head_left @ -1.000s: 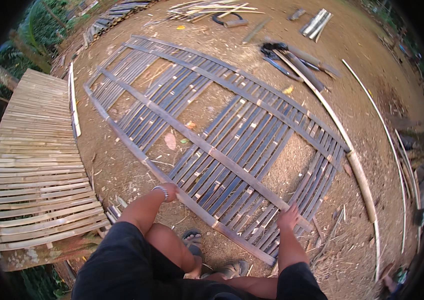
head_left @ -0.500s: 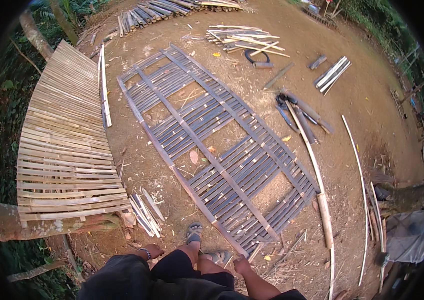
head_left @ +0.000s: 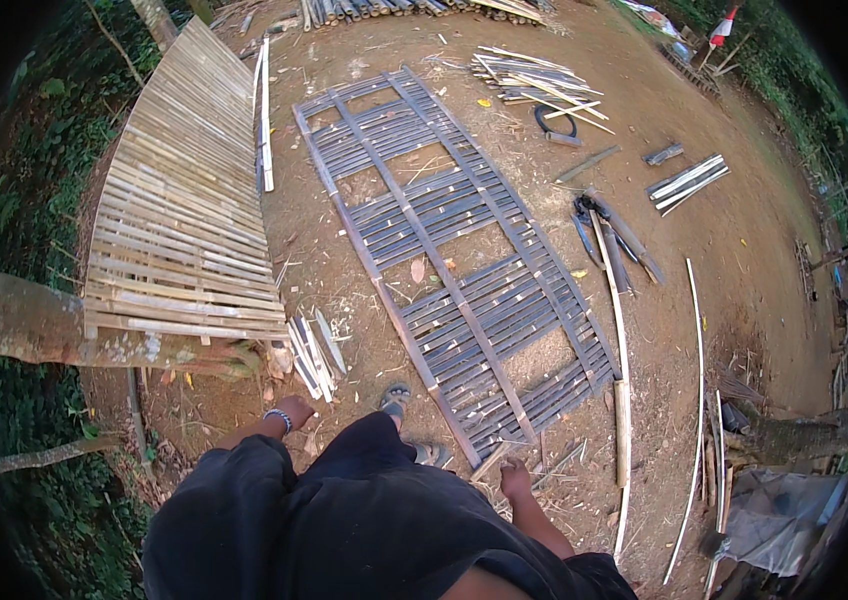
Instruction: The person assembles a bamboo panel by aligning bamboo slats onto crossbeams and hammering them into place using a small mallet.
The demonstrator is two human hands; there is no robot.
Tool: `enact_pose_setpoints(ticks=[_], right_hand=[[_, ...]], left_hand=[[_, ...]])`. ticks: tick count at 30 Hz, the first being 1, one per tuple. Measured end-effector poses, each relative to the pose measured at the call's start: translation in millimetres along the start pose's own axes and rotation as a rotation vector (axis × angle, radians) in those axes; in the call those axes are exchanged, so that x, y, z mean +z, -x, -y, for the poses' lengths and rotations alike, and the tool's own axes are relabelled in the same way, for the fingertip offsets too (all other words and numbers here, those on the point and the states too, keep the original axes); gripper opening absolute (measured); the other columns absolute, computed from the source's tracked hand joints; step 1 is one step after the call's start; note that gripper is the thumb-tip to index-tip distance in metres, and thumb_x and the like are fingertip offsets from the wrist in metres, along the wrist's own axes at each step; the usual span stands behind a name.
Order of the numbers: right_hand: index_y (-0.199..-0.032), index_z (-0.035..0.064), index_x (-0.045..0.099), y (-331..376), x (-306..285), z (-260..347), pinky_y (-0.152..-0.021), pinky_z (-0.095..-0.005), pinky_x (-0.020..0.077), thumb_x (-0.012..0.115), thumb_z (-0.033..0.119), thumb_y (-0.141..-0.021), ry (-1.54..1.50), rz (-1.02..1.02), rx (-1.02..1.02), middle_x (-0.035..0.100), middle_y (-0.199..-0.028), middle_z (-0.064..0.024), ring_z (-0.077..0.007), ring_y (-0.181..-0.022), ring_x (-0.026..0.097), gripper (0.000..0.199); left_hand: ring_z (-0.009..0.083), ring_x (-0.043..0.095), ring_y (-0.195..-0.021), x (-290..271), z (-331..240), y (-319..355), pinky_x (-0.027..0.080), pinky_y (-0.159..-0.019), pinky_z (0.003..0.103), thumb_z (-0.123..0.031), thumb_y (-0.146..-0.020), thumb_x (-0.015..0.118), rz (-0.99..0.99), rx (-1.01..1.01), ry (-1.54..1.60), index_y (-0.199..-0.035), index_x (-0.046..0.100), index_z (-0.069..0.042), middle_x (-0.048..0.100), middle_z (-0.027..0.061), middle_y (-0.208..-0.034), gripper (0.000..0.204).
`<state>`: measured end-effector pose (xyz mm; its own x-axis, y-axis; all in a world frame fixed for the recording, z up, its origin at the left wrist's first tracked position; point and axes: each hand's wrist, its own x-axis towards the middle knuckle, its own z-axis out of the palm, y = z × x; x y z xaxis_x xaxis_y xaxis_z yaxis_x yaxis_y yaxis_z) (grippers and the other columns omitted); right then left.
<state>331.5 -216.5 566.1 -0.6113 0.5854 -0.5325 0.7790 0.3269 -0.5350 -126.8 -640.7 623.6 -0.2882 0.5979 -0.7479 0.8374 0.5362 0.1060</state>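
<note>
On the ground ahead lies a long dark bamboo frame (head_left: 454, 290) with slats across its rails and several open gaps. My right hand (head_left: 516, 480) hangs by the frame's near end, close to a short bamboo piece (head_left: 490, 461); its fingers look loosely curled, and I see nothing in them. My left hand (head_left: 296, 411), with a bracelet (head_left: 279, 418) at the wrist, hangs near a small pile of split bamboo strips (head_left: 310, 358). Its fingers also look curled, with nothing visible in them. Both hands seem apart from these things.
A pale bamboo slat panel (head_left: 179, 210) stands at the left beside a tree trunk (head_left: 24, 315). Long poles (head_left: 622, 430) lie at the right. Farther off are a strip pile (head_left: 539, 85), a black coil (head_left: 555, 121), dark bamboo pieces (head_left: 612, 255) and stacked poles (head_left: 384, 10).
The view has shifted, and my body fills more of the lower part. My right hand, earlier at the frame's near corner, is now a little to its right. My left hand stays by the strips.
</note>
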Motion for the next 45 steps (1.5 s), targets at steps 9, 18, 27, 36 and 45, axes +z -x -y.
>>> enact_pose_setpoints(ticks=[9,18,27,36,45], right_hand=[[-0.11,0.0046,0.075,116,29,-73,-0.099,-0.044,0.0539,0.069,0.037,-0.081,0.118,0.048,0.129,0.07,-0.123,-0.0208,-0.0375,-0.112,0.068,0.044],[-0.126,0.0109,0.07,155,13,-59,-0.106,-0.0423,0.0495,0.056,0.03,-0.099,0.355,0.209,0.285,0.06,-0.141,-0.0178,-0.0357,-0.125,0.061,0.035],[-0.108,-0.0012,0.074,55,-20,53,-0.111,-0.0429,0.0462,0.052,0.02,-0.097,0.322,0.058,0.078,0.063,-0.136,-0.0226,-0.0399,-0.13,0.056,0.033],[-0.133,0.0052,0.059,-3,-93,183,-0.097,-0.0447,0.0523,0.057,0.027,-0.098,-0.233,-0.114,0.404,0.072,-0.114,-0.022,-0.0379,-0.109,0.068,0.041],[-0.111,0.0019,0.073,25,-66,118,-0.109,-0.042,0.0495,0.059,0.015,-0.09,0.432,0.101,0.191,0.06,-0.141,-0.0175,-0.0369,-0.123,0.062,0.029]], left_hand=[[0.0334,0.068,-0.11,-35,-19,-7,0.054,-0.097,0.047,-0.016,-0.092,0.056,-0.181,0.114,0.044,-0.109,0.075,-0.013,0.074,0.0154,-0.11,0.026],[0.0363,0.07,-0.098,-79,-23,-66,0.053,-0.088,0.045,-0.04,-0.09,0.064,-0.222,-0.15,0.682,-0.096,0.074,0.001,0.073,0.0234,-0.101,0.042],[0.0375,0.068,-0.108,-101,58,-141,0.051,-0.095,0.046,-0.041,-0.095,0.059,-0.253,0.188,0.146,-0.103,0.077,-0.005,0.073,0.022,-0.11,0.041],[0.0396,0.068,-0.088,-151,122,-163,0.053,-0.083,0.05,-0.025,-0.092,0.061,-0.329,0.028,0.579,-0.098,0.07,-0.008,0.071,0.0193,-0.09,0.02],[0.0393,0.067,-0.096,-180,159,-201,0.054,-0.085,0.051,-0.013,-0.092,0.055,-0.284,0.227,0.007,-0.1,0.071,-0.011,0.07,0.0196,-0.093,0.018]])
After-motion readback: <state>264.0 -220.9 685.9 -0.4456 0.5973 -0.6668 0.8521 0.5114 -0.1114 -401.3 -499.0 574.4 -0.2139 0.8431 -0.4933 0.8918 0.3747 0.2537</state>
